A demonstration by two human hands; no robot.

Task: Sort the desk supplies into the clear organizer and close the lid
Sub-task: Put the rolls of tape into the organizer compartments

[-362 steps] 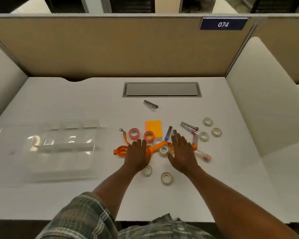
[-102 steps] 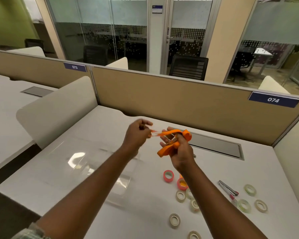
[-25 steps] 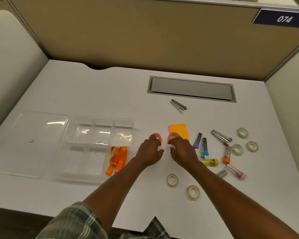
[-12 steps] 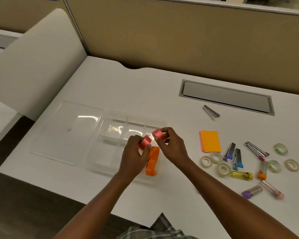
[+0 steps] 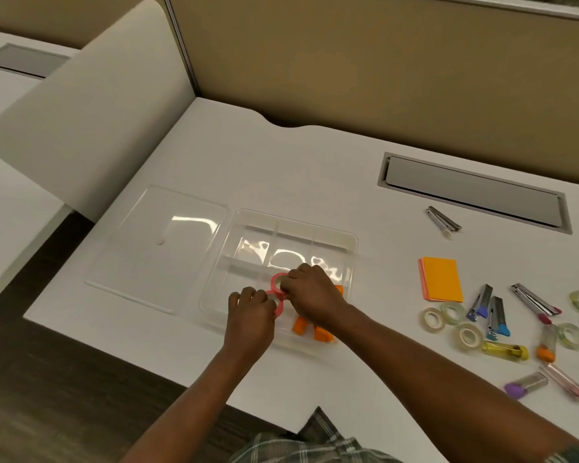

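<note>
Over the organizer's (image 5: 350,243) front middle compartment, both hands hold pink tape rolls: the left hand (image 5: 251,315) pinches one roll (image 5: 279,307) near the front wall, the right hand (image 5: 310,294) pinches the other (image 5: 276,283) just behind it. Each roll lies flat, directly below its own fingers, beside the orange strap (image 5: 300,325). Letting go should seat both.

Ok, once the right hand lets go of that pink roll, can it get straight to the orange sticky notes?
Probably yes. The right hand is over the organizer holding a pink tape roll; the sticky notes lie flat to its right, with only bare desk between.
</note>
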